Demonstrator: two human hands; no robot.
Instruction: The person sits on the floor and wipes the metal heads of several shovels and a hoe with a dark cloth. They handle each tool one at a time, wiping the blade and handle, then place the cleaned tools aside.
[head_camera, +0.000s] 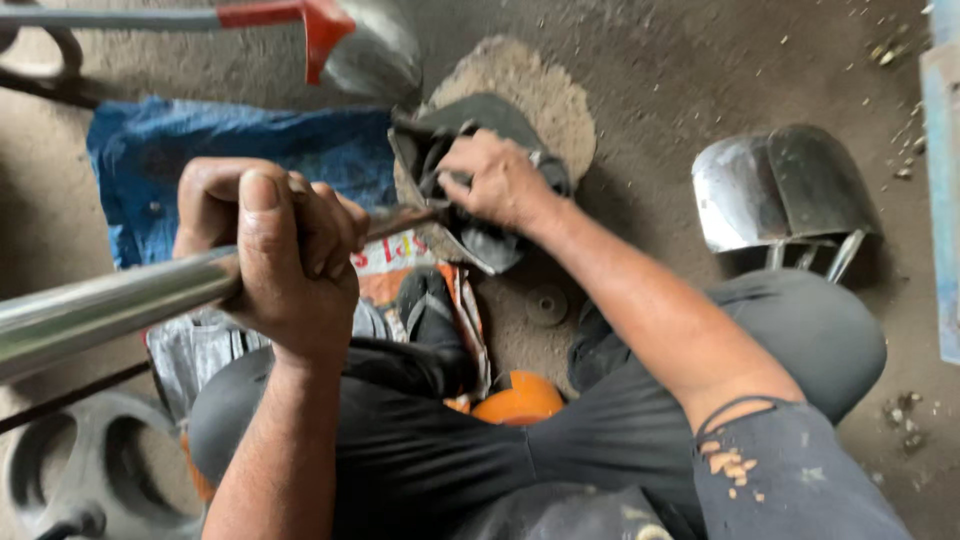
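My left hand (275, 250) is wrapped tightly around a long shiny steel handle (95, 310) that runs in from the left edge toward a dark metal shovel blade (490, 115). My right hand (500, 180) presses down on that blade and on a dark cloth bunched over it, on the ground in front of my knees. The joint between the handle and the blade is hidden under my hands. A mound of sand (545, 85) lies right behind the blade.
A second shovel with a red socket (330, 35) lies at the top. Two shiny shovel blades (780, 185) stand at the right. A blue tarp (210, 160) covers the ground at left. A grey cast part (90, 470) sits bottom left, an orange object (515, 400) between my legs.
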